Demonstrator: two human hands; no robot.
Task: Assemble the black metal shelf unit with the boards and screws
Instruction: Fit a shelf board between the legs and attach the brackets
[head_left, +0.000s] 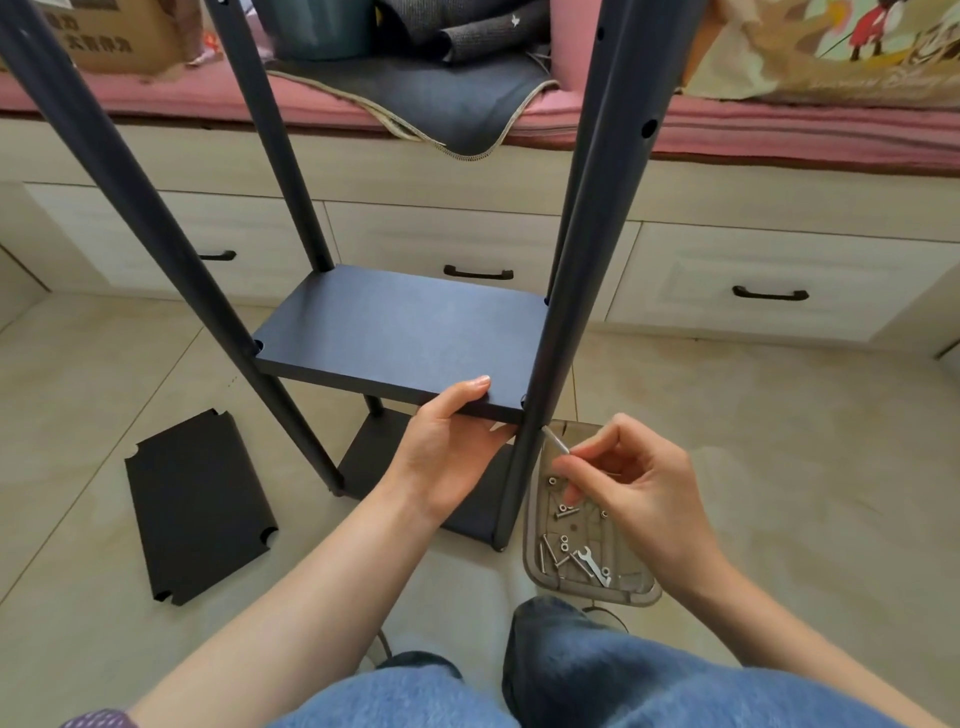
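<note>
The black shelf unit stands on the floor with several upright posts. Its middle board (400, 332) sits between them, above a lower board (374, 457). My left hand (447, 447) grips the middle board's front edge near the front right post (566, 291), thumb on top and fingers under. My right hand (634, 483) pinches a silver screw (555, 441) whose tip meets that post just below the board. A loose black board (197, 509) lies flat on the floor to the left.
A grey tray (535, 566) with several screws, nuts and a small wrench (592, 564) lies on the floor right of the unit. White drawers (727, 291) under a pink-cushioned bench run behind. My jeans-clad knees fill the bottom.
</note>
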